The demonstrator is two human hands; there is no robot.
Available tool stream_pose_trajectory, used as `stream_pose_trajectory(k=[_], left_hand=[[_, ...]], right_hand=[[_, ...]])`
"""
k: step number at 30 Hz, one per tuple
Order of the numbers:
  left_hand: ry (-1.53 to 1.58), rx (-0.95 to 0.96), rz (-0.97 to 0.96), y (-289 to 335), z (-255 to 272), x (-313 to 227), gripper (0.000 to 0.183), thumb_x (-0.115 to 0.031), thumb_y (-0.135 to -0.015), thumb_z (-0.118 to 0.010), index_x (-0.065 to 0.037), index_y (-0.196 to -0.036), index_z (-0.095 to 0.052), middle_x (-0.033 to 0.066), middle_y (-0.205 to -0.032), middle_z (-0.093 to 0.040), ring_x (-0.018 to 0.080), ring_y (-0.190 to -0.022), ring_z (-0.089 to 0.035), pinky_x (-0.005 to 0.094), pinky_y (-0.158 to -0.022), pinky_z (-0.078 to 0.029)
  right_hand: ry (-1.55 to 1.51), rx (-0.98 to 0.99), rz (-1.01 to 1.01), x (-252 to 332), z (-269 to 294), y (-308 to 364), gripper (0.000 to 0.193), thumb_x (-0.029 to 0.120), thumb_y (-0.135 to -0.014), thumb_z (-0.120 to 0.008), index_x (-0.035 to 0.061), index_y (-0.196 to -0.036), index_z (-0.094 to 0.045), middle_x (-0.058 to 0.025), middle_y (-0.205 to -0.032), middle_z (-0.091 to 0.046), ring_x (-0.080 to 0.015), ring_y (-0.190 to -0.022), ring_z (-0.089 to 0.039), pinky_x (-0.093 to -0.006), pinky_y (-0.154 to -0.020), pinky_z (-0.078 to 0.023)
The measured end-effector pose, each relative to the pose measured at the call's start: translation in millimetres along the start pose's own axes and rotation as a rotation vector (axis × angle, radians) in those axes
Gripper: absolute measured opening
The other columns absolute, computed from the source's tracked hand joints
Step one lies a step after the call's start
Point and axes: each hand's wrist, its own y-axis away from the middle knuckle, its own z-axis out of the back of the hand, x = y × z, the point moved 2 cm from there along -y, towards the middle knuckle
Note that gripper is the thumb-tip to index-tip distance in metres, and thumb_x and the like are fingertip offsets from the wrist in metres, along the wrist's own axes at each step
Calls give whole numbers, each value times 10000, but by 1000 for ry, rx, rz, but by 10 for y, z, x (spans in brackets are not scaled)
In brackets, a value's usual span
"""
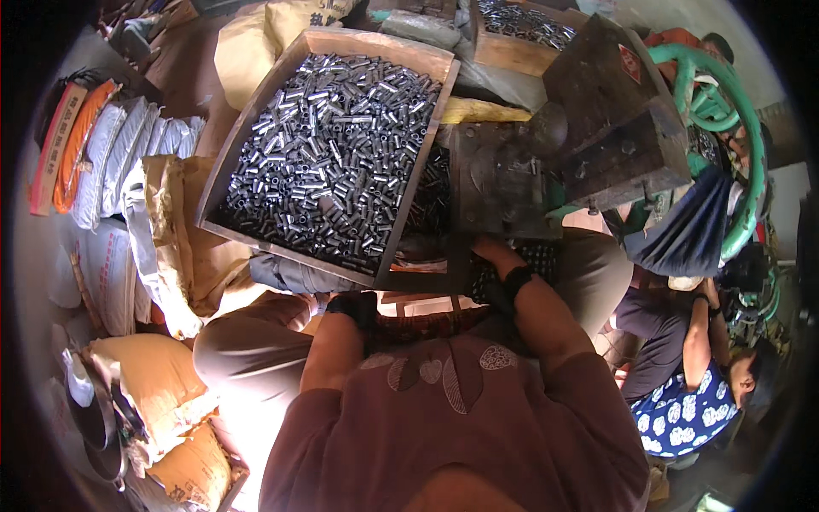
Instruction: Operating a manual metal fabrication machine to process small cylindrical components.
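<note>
A wooden tray heaped with short, shiny metal tubes stands in front of me, tilted slightly. My left hand is in dark shade below the tray's near edge, and its fingers do not show. Farther right, my right hand reaches to the near side of a dark metal machine bed. A black band circles that wrist. Shadow hides the right fingertips and anything they may hold. More small dark metal parts lie in the gap between tray and machine.
A heavy dark machine block and a green handwheel rise at the right. Behind stands another wooden box of metal parts. Sacks and wrapped rolls line the left. A co-worker in a patterned shirt sits at the right.
</note>
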Motion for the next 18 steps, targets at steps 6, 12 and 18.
stream_pose_trajectory(k=[6, 12, 18], left_hand=[[113, 86, 43, 277, 99, 14, 302, -321, -780, -553, -84, -961, -604, 63, -871, -634, 231, -762, -600, 375, -690, -492], [213, 143, 94, -300, 476, 523, 299, -314, -780, -554, -83, -964, -603, 63, -868, -634, 229, -764, -601, 373, -690, -492], [354, 243, 46, 163, 411, 67, 296, -307, -779, -554, -82, -966, -602, 64, -865, -634, 228, -766, -601, 371, -691, -493]], right_hand=[[606, 504, 134, -688, -382, -190, 354, 216, -879, -366, 21, -1121, -537, -189, -1202, -493, -328, -1021, -509, -383, -880, -395], [438, -293, 379, -823, -649, -806, 334, 151, -853, -362, -1, -1079, -555, -197, -1103, -552, -339, -918, -557, -405, -807, -434], [342, 234, 119, -445, -381, -318, 350, 150, -849, -373, 3, -1125, -529, -212, -1094, -547, -328, -986, -529, -390, -883, -390]])
